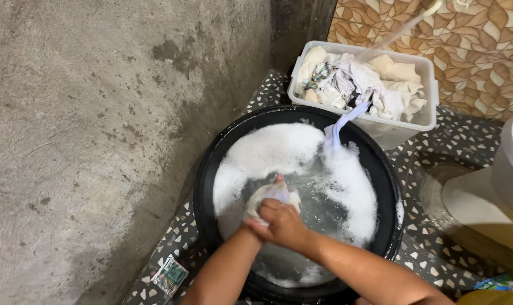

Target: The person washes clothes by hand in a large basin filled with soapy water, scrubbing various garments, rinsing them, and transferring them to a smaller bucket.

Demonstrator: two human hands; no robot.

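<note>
Concrete wall crowds the black basin (203, 186) where both hands (276, 223) grip a white cloth (268, 195).

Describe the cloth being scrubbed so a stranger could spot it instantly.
Find the round black basin of suds. Near its front edge both hands, the left hand and right hand, grip a wet white cloth. The other clothes lie heaped in the white tub behind.

Right hand (283, 225) clenched over the left hand (255, 217), forearms converging.
</note>
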